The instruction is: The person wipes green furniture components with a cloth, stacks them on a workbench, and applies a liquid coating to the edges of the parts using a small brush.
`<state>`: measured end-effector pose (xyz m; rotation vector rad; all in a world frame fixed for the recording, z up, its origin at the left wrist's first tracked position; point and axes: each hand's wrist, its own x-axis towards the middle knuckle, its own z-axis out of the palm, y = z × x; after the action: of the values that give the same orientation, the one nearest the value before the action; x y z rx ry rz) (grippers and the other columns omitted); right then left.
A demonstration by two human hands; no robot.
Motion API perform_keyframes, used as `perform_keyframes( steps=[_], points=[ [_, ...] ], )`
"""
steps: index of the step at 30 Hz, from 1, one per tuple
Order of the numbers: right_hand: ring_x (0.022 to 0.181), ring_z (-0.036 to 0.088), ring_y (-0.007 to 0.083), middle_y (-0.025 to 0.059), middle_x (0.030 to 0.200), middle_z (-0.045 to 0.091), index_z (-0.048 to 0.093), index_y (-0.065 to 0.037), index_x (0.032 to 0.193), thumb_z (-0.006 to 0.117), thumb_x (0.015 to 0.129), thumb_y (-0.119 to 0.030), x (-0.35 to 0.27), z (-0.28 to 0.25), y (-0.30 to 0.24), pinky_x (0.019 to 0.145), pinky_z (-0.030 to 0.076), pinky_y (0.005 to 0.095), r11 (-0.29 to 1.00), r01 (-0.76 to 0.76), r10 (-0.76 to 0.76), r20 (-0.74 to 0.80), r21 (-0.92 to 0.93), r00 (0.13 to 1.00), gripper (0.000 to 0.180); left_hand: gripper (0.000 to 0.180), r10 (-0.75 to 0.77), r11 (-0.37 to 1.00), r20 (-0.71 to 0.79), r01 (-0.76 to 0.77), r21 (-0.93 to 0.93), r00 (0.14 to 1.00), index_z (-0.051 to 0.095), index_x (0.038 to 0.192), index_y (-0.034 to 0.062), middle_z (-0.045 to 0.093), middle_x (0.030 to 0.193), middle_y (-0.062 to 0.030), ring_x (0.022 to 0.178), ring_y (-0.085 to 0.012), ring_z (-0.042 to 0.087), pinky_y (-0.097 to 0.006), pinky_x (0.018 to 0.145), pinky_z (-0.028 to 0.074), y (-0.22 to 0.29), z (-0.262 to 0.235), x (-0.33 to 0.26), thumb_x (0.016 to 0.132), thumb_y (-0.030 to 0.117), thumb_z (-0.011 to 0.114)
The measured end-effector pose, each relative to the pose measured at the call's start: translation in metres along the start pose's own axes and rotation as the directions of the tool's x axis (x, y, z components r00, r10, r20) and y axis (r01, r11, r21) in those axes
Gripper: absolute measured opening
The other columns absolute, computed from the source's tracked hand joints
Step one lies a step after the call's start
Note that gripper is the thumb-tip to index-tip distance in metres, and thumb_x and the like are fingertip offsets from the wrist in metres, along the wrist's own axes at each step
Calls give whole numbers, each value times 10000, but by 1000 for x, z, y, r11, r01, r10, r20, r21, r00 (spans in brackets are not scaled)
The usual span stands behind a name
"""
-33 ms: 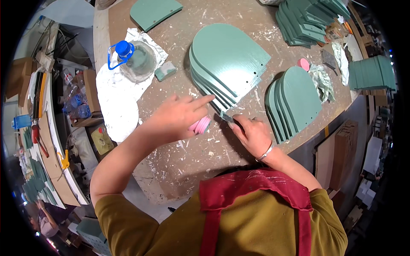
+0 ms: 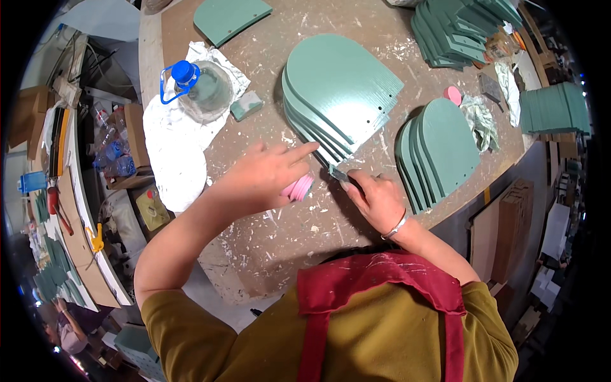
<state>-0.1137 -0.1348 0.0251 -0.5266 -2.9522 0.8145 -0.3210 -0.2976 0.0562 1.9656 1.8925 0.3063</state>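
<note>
A fanned stack of green panels [image 2: 337, 76], each rounded at one end and with small holes near the other, lies on the workbench [image 2: 254, 267]. My left hand [image 2: 270, 167] is closed around a small pink ridged lid or tub [image 2: 298, 189]. Its index finger points out to the near edge of the stack, seemingly touching it. In my right hand [image 2: 380, 198] is a small putty knife [image 2: 337, 173] with green paste on its blade. The blade is close to the stack's near corner; whether it touches, I cannot tell.
Right of my right hand stands a second group of green panels [image 2: 445, 143]. A large clear jug with a blue cap [image 2: 186, 72] sits on white cloth [image 2: 175, 149] at left, beside a green-stained block [image 2: 247, 106]. More panels [image 2: 461, 28] are piled at far right.
</note>
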Motion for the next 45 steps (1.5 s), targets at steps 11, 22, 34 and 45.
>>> perform_keyframes(
  steps=[11,22,34,45],
  points=[
    [547,581,371,153,571,578,614,-79,971,637,882,-246,3,5,-3,632,490,440,996,-38,43,68,-75,997,191,389,-39,996,73,45,-83,997,576,1015,86,393,1485,-49,1002,-272,557,-434,828,439,-2,-3,0,677,197,735],
    [542,597,333,121,584,607,612,-80,968,648,872,-237,-2,-7,-3,631,497,405,992,52,-51,16,-112,999,188,388,-39,995,66,45,-91,997,579,1020,98,386,1498,-35,965,-263,550,-426,794,429,-4,-1,-1,676,222,708],
    [610,621,387,184,648,620,642,-74,945,630,891,-269,-18,-8,0,576,492,462,983,-99,87,81,158,993,203,427,5,1000,17,-5,-1,1000,578,1039,102,407,1466,-69,996,-242,558,-413,786,429,1,2,-5,654,199,734],
    [625,616,395,194,635,603,632,-70,994,612,903,-292,-15,0,6,578,481,471,946,-165,137,120,278,983,241,413,52,998,5,-52,18,999,581,1012,111,477,1390,-67,967,-221,569,-384,760,430,6,6,0,637,168,743]
  ],
)
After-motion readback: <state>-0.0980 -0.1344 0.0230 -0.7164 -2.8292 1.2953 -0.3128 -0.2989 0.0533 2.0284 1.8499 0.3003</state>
